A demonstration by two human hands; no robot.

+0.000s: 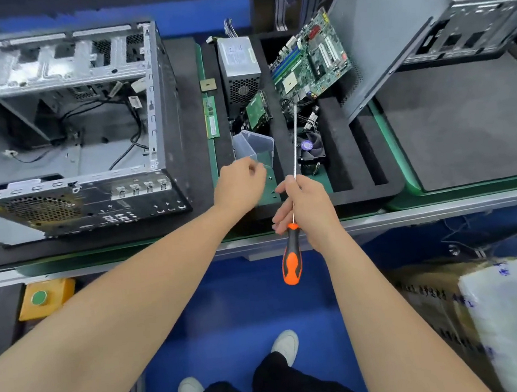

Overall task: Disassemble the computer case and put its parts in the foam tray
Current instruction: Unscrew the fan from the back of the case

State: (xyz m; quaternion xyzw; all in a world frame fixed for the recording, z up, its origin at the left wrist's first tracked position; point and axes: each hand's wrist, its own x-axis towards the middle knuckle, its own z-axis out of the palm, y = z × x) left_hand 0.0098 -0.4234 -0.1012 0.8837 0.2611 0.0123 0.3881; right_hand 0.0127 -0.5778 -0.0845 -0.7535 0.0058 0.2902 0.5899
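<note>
Computer case (64, 129) sits L of foam tray (336, 144), mostly gutted. R hand (307, 205) fingers clamped on screwdriver (291, 256) shaft, tip parked over tray. L hand (239, 186) fingers bunched above tray's clear cup (254, 148), prob. to drop a screw; can't tell.

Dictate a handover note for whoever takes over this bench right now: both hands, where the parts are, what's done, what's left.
Left hand: fingers curled at the clear cup; contents unseen.
Right hand: grips the screwdriver by its shaft, handle hanging down.
Done: power supply, motherboard and cooler fan are in the foam tray.
To do: the computer case lies open with cables inside to strip.
</note>
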